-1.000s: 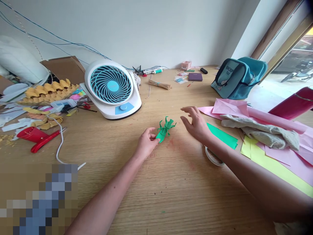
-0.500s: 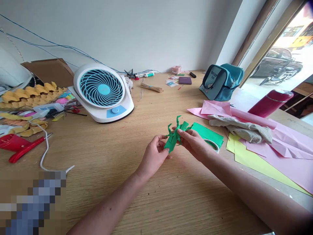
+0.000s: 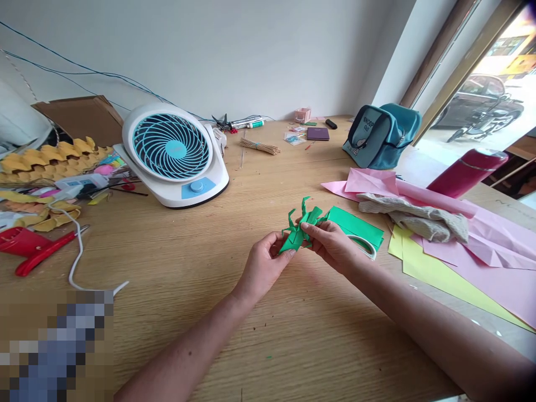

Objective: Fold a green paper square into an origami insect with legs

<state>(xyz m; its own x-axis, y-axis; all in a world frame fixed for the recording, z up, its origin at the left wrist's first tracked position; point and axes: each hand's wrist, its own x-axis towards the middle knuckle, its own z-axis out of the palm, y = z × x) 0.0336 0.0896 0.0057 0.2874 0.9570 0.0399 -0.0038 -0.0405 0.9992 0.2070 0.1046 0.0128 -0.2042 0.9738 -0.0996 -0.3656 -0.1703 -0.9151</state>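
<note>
Between my two hands, just above the tabletop, is a folded green paper figure with thin bent strips sticking up from its far side. My left hand pinches its near left end between thumb and fingers. With the thumb on top, my right hand grips the figure's middle; the fingers beneath are partly hidden. Right behind my right hand lies a folded green paper sheet. White-handled scissors rest at its near edge, their blades hidden by my wrist.
A white and blue fan stands back left, near a red clip-like object and a white cable. To the right are pink paper, yellow paper, a grey glove, a red bottle and a blue bag.
The thumb of my left hand has shifted on the near end of the green paper figure, and that end now looks more tapered. My right hand keeps its grip.
</note>
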